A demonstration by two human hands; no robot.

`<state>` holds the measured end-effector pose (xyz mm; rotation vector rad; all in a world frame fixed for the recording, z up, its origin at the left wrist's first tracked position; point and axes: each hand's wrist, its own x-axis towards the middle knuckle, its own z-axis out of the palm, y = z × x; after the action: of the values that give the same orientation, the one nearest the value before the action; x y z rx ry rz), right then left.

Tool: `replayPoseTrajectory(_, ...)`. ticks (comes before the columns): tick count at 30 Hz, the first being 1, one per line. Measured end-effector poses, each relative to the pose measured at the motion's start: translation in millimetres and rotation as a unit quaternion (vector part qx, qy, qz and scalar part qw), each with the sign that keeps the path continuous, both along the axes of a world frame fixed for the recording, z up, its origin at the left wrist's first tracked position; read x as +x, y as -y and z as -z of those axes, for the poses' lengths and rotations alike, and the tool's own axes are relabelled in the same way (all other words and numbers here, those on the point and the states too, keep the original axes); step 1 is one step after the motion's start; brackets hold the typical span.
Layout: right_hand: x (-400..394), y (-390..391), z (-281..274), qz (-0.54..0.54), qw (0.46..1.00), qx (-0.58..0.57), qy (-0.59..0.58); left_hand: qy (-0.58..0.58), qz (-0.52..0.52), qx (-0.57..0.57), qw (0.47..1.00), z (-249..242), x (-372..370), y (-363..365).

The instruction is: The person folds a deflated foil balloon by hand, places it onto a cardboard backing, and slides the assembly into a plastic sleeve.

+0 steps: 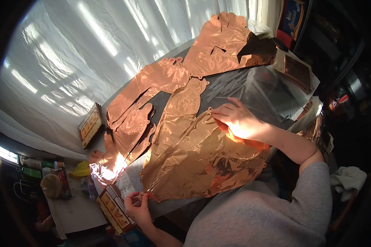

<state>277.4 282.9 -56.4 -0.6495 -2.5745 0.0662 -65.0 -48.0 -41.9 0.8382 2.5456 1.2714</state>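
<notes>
A large sheet of gold-coloured foil (185, 173), creased and flat, spreads over the table in front of me. My left hand (139, 207) pinches its lower left corner near a small tab. At its upper edge my right hand (237, 119) has its fingers closed on the foil beside another tab, and an orange glow shows on the foil below the palm. More copper-coloured foil shapes (165, 76) lie behind, one of them foot-shaped (218, 39) at the top. Folded foil pieces (132, 127) rest at the left.
Clear thin straws (231, 84) lie in a pile beside a transparent plastic bag (272, 92). Boxes stand at the left (91, 125) and lower left (115, 209). A white curtain (90, 49) hangs behind the table. A side table (76, 212) holds a round brown object (51, 186).
</notes>
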Motion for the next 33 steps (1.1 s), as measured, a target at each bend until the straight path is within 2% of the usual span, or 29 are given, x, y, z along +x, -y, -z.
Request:
replayPoseTrajectory(4,-1,6,-10,0.002,0.999,-0.032,0.005,-0.005,-0.006,-0.006,1.0,-6,5,-3)
replayPoseTrajectory(6,-1,8,-16,-0.003,1.0,-0.029,0.011,-0.167,0.03,-0.042,0.985,-14,10,-7)
replayPoseTrajectory(14,-1,9,-18,0.001,1.0,-0.016,0.027,-0.074,0.022,-0.003,0.997,-12,10,-12)
replayPoseTrajectory(17,-1,8,-13,-0.001,1.0,0.01,0.018,-0.129,0.009,-0.03,0.991,-12,11,-14)
replayPoseTrajectory(20,-4,10,-10,0.014,0.998,0.048,0.025,-0.128,-0.018,-0.009,0.992,-10,12,-20)
replayPoseTrajectory(22,-5,10,-8,0.022,0.998,0.06,0.028,-0.149,0.014,-0.025,0.988,-17,16,-25)
replayPoseTrajectory(24,-5,9,-4,0.014,0.995,0.1,0.016,-0.246,0.205,-0.019,0.947,-22,15,-31)
replayPoseTrajectory(25,-4,9,-2,0.014,0.995,0.096,0.017,-0.246,0.208,-0.019,0.946,-23,17,-35)
replayPoseTrajectory(27,-3,7,1,0.014,0.995,0.097,0.019,-0.22,0.344,-0.01,0.913,-23,21,-44)
replayPoseTrajectory(30,-1,5,3,0.013,0.995,0.1,0.022,-0.178,0.391,-0.038,0.902,-23,22,-47)
replayPoseTrajectory(33,-1,6,6,0.006,0.996,0.084,0.023,-0.202,0.381,-0.048,0.901,-14,23,-46)
